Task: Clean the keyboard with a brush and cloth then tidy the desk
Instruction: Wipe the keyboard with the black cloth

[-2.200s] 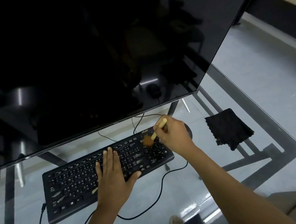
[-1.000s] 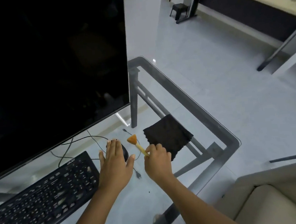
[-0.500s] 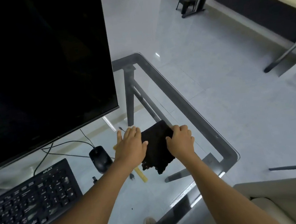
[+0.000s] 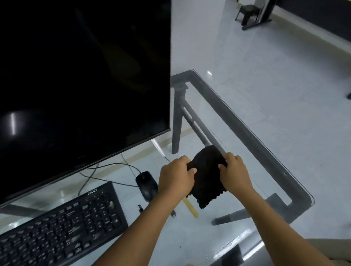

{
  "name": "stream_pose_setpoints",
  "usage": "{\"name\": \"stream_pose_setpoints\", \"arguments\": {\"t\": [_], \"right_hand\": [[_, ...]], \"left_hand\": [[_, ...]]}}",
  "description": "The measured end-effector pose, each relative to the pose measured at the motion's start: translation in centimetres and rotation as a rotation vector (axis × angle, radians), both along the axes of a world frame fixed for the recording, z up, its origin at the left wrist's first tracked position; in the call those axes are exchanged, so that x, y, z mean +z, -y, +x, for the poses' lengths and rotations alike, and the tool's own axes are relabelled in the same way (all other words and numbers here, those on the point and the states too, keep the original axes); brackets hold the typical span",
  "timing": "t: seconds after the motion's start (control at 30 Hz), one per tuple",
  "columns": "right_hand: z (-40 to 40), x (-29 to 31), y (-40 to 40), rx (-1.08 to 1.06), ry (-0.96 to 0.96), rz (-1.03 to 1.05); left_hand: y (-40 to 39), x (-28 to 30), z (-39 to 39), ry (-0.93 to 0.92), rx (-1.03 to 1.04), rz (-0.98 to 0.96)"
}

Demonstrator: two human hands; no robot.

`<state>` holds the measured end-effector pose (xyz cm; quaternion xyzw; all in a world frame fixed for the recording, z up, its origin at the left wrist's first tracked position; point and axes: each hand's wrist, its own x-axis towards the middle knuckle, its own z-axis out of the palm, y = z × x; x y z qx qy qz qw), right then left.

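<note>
The brush (image 4: 190, 206) is down now, lying just below the left hand (image 4: 175, 179), so brushing looks finished. Both hands have lifted the cloth (image 4: 206, 177): left and right hand (image 4: 234, 175) clamp its opposite edges between them. It hangs black, bunched, ragged-edged, ready for wiping the keyboard (image 4: 51, 232).

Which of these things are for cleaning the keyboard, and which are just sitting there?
For the job:
cloth, gripped by the left hand and right hand
keyboard
brush, only its handle showing, lying on the desk

Just lying about:
mouse
monitor
stool on the floor
</note>
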<state>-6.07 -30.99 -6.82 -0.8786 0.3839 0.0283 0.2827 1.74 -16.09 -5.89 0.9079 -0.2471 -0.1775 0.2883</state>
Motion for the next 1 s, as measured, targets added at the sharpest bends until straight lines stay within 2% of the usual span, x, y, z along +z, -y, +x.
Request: {"name": "stream_pose_setpoints", "arguments": {"t": [0.2, 0.43, 0.6, 0.8, 1.0], "right_hand": [[2.7, 2.8, -7.7, 0.197, 0.132, -0.007], [6.6, 5.0, -21.3, 0.445, 0.187, 0.064], [7.8, 5.4, -31.9, 0.661, 0.229, 0.123], [8.1, 3.4, -40.5, 0.800, 0.184, 0.099], [7.8, 0.1, -43.7, 0.820, 0.079, -0.017]], "left_hand": [[-9.7, 2.8, 1.2, -0.118, 0.242, -0.068], [-25.6, 5.0, 1.7, -0.129, 0.514, -0.147], [-36.9, 4.4, 0.9, -0.053, 0.625, -0.075], [-45.0, 2.0, 0.1, 0.139, 0.673, 0.067], [-49.5, -2.5, 0.1, 0.255, 0.552, -0.046]]}}
